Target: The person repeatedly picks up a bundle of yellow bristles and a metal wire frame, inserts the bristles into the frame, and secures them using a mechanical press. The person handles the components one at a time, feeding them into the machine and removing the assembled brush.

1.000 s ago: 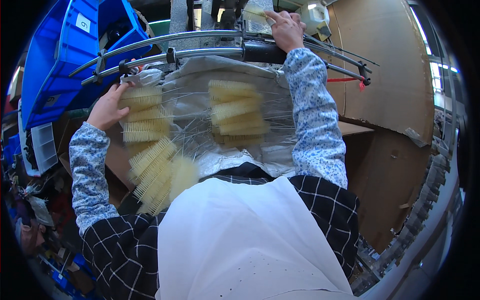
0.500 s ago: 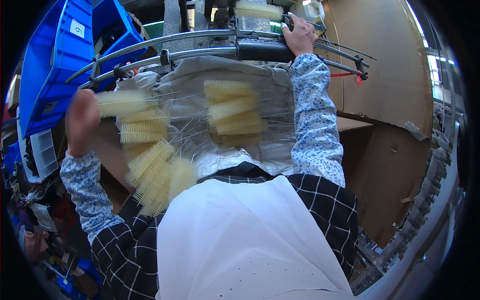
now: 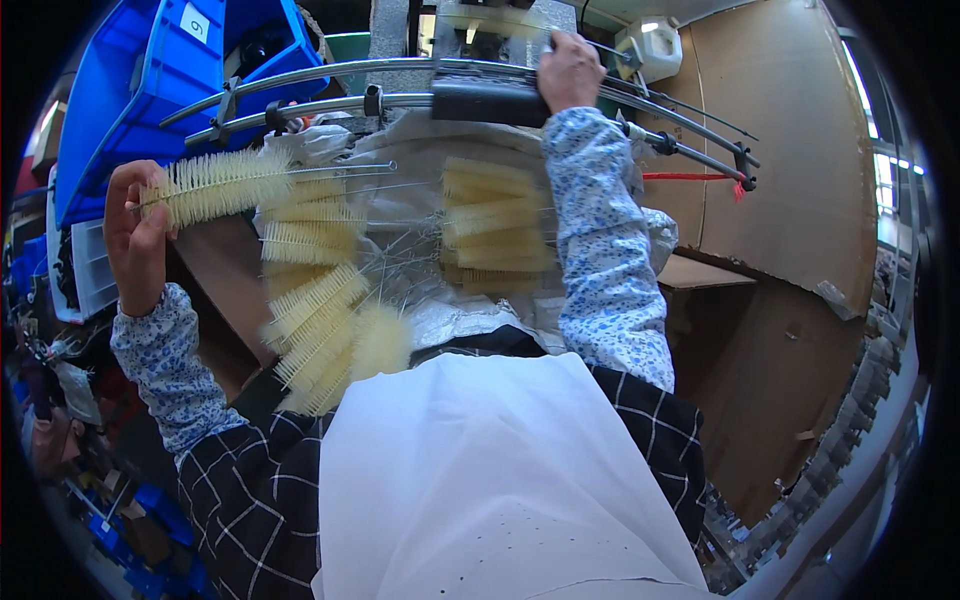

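My left hand (image 3: 138, 235) pinches the tip end of a bottle brush (image 3: 225, 185) with cream bristles. Its twisted wire stem points right and ends in a small loop. At the far side, my right hand (image 3: 572, 75) grips the right end of a black sliding carriage (image 3: 490, 101) on two metal rails. Another brush (image 3: 490, 22), blurred, lies across the machine just beyond the carriage. Below the held brush a fanned row of brushes (image 3: 320, 300) runs down toward my lap, with a second stack (image 3: 490, 225) to its right.
Blue bins (image 3: 140, 120) stand at the far left. The curved metal rails (image 3: 320, 72) cross in front of me. A large cardboard sheet (image 3: 780, 150) rises on the right, above an open cardboard box (image 3: 760, 370). Grey plastic sheeting (image 3: 400, 150) lies under the brushes.
The carriage has slid left along the rails with my right hand on it. My left hand, blurred earlier, has moved slightly left and now shows the brush extended to the right.
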Demonstrator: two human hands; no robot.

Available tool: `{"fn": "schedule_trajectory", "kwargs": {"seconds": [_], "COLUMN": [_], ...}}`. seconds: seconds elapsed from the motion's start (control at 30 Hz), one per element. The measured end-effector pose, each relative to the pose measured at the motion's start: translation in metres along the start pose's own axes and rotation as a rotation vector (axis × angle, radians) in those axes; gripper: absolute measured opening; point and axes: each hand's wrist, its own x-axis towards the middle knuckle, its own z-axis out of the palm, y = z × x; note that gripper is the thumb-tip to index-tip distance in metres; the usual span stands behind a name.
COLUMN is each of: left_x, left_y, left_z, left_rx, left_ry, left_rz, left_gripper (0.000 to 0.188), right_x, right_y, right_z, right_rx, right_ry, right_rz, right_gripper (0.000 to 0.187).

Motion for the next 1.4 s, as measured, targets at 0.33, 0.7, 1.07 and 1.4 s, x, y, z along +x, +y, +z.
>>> {"fn": "schedule_trajectory", "kwargs": {"seconds": [0.33, 0.7, 1.07, 1.4], "left_x": [0.012, -0.001, 0.043, 0.035], "left_y": [0.004, -0.001, 0.007, 0.001], "left_z": [0.016, -0.003, 0.077, 0.148], "left_rx": [-0.034, -0.217, -0.424, -0.393], "left_ry": [-0.051, 0.179, -0.24, -0.532], "left_rz": [-0.003, -0.089, -0.138, -0.128], "left_gripper": [0.035, 0.04, 0.033, 0.037], "right_x": [-0.003, 0.03, 0.01, -0.08], "right_y": [-0.035, 0.1, 0.133, -0.058], "right_z": [0.007, -0.022, -0.125, -0.117], "right_rx": [0.001, 0.222, 0.39, 1.009], "right_ry": [-0.017, -0.265, -0.653, -0.847], "right_rz": [-0.032, 0.091, 0.021, -0.289], "right_gripper": [0.022, 0.029, 0.028, 0.028]}}
